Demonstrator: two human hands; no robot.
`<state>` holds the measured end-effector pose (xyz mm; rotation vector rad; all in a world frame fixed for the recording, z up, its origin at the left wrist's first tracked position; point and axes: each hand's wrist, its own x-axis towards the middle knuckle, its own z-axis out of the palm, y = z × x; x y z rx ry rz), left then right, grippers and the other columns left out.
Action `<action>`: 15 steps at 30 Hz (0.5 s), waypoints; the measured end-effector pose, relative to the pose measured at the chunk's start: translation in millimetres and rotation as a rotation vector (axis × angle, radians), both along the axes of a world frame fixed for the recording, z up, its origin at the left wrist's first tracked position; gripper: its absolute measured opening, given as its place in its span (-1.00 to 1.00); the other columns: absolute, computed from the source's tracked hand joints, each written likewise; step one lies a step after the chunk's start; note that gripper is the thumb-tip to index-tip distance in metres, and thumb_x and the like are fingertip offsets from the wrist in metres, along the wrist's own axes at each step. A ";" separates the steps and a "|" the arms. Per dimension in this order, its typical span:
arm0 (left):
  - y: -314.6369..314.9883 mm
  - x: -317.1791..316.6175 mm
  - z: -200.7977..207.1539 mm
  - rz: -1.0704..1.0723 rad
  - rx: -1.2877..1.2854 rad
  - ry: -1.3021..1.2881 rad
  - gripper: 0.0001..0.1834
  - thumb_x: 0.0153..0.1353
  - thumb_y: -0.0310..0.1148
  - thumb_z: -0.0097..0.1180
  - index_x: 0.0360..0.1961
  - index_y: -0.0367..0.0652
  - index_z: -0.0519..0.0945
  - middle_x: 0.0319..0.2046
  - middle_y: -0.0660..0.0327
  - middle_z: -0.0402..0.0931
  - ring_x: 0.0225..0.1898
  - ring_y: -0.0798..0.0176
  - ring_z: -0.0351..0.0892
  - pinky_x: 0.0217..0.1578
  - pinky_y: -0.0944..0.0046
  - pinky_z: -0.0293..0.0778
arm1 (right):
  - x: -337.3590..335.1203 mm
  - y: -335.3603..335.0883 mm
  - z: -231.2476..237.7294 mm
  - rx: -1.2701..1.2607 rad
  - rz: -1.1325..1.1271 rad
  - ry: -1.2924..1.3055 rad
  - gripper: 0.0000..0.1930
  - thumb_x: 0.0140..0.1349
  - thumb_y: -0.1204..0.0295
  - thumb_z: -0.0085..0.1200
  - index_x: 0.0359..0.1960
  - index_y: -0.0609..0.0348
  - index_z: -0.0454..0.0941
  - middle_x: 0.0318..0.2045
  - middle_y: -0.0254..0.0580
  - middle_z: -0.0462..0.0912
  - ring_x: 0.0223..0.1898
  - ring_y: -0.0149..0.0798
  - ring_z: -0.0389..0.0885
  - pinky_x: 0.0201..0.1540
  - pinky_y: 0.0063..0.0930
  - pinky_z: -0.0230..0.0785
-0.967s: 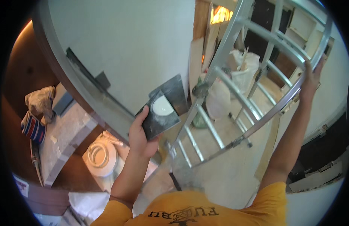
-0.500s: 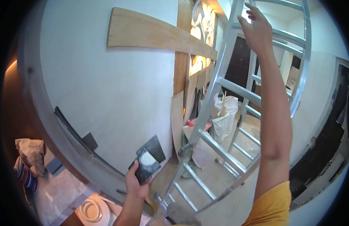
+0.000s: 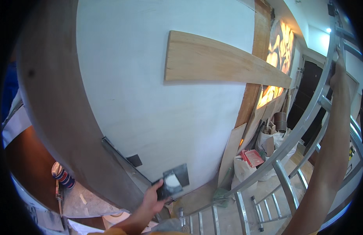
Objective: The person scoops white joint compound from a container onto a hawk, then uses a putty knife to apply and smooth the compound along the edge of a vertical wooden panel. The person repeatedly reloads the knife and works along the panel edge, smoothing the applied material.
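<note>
My left hand is closed around dark flat putty scrapers, which appear to overlap. A smooth lump of white putty sits on them. They are held low in front of the white wall panel. At the far right my right arm reaches up along an aluminium ladder. My right hand is at the ladder's side rail, high up, and seems wrapped round it; its fingers are partly hidden.
A wooden board crosses the wall. A dark strip and a small dark square are low on the panel. White sacks, a red tray and a brown bucket stand behind the ladder. A striped tub is at left.
The view has swung to the right-hand ladder's left, so wall and ladder sit further right. My right hand, raised with spread fingers before, is now against the rail. The left still holds the scrapers.
</note>
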<state>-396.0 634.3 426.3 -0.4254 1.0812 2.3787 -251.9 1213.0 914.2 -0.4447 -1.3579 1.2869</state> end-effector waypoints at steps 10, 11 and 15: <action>16.9 -31.6 88.7 -0.014 0.102 0.234 -0.76 0.30 -0.19 0.21 -0.10 -0.05 0.57 -0.26 0.32 0.61 -0.28 0.33 0.57 -0.30 0.25 0.39 | 0.9 8.8 -14.1 0.104 -0.039 0.085 -0.36 0.24 -0.28 -0.01 0.05 -0.01 0.57 -0.23 -0.15 0.61 -0.26 -0.22 0.57 -0.18 -0.27 0.44; 15.5 -34.3 88.7 -0.017 0.096 0.232 -0.75 0.30 -0.19 0.21 -0.09 -0.05 0.57 -0.26 0.31 0.61 -0.27 0.33 0.58 -0.30 0.25 0.40 | -2.7 15.4 -13.5 0.115 -0.054 0.081 -0.36 0.24 -0.27 -0.01 0.06 -0.01 0.57 -0.22 -0.15 0.61 -0.25 -0.21 0.57 -0.16 -0.27 0.44; 3.7 -45.9 91.6 -0.044 0.071 0.235 -0.72 0.31 -0.20 0.20 -0.04 -0.08 0.55 -0.22 0.27 0.62 -0.25 0.32 0.59 -0.27 0.24 0.43 | -4.0 11.9 -6.1 0.178 -0.179 0.068 -0.36 0.25 -0.25 0.00 0.09 0.00 0.57 -0.16 -0.13 0.62 -0.18 -0.20 0.58 -0.08 -0.26 0.42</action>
